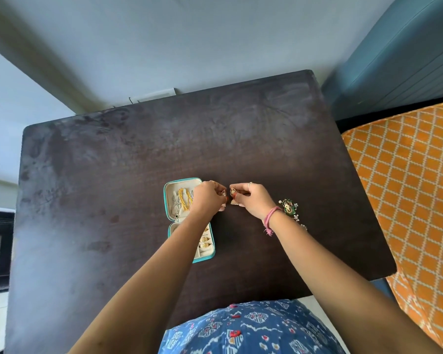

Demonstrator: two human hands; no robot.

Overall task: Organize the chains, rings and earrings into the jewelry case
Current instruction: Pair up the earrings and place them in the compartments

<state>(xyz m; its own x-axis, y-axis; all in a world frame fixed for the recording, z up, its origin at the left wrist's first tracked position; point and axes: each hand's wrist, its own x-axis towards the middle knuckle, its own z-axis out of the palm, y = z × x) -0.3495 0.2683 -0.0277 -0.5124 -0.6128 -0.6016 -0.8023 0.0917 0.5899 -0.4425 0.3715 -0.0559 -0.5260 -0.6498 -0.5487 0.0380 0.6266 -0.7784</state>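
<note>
Nearest the person, the jewelry case (204, 258) lies open on the dark table (87, 200); its near half holds gold rings (204, 241) in slots, and its far half holds the chains (184, 200), kept apart, presumably against tangling. Just past it, the left hand (207, 198) pinches one gold earring (223, 193) and the right hand (253, 199) pinches its match (233, 193), held side by side above the table, likely to be stowed as a pair. To the right, green ornate earrings (289, 206) await on the table.
</note>
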